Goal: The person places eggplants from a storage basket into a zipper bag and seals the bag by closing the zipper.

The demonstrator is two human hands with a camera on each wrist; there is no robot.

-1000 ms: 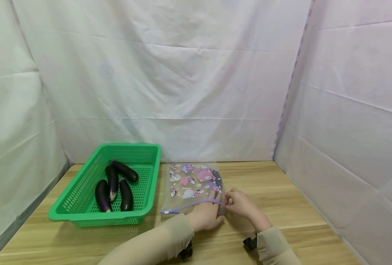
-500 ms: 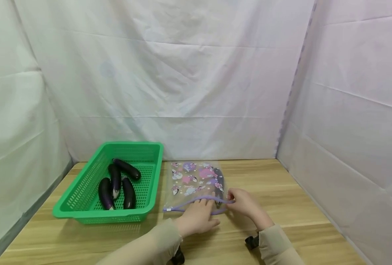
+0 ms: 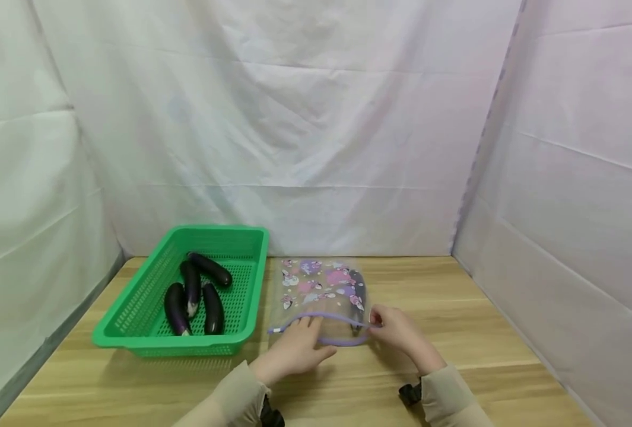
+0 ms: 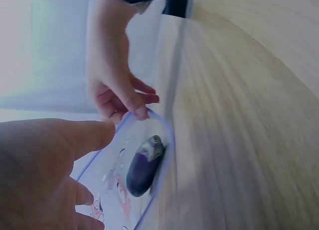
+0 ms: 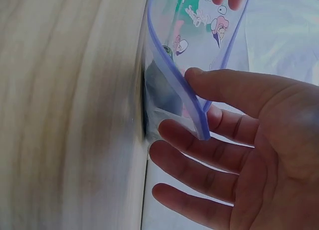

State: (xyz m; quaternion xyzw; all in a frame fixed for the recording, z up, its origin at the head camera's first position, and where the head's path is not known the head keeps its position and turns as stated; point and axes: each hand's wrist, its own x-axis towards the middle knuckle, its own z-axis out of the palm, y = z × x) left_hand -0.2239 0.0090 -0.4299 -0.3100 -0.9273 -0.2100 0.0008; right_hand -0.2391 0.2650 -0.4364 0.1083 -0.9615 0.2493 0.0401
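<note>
A clear zip bag (image 3: 310, 299) with pink and purple cartoon prints lies flat on the table, its purple-edged mouth toward me and parted. One eggplant (image 4: 144, 168) lies inside along the bag's right side, stem end near the mouth. My left hand (image 3: 297, 349) reaches to the middle of the mouth, fingers extended at the upper edge and partly hidden by the film, thumb outside. At the right corner of the mouth, my right hand (image 3: 396, 330) pinches the purple edge between thumb and fingers, its other fingers spread in the right wrist view (image 5: 204, 160).
A green plastic basket (image 3: 171, 343) stands left of the bag, with several eggplants (image 3: 214, 308) in it. White cloth walls (image 3: 316, 130) close off the back and both sides of the wooden table (image 3: 454, 320). The white zip slider (image 3: 276, 330) sits at the mouth's left end.
My left hand has drawn back from the eggplant's side and shifted left along the mouth. My right hand has taken hold of the mouth's right corner, and the mouth gapes wider.
</note>
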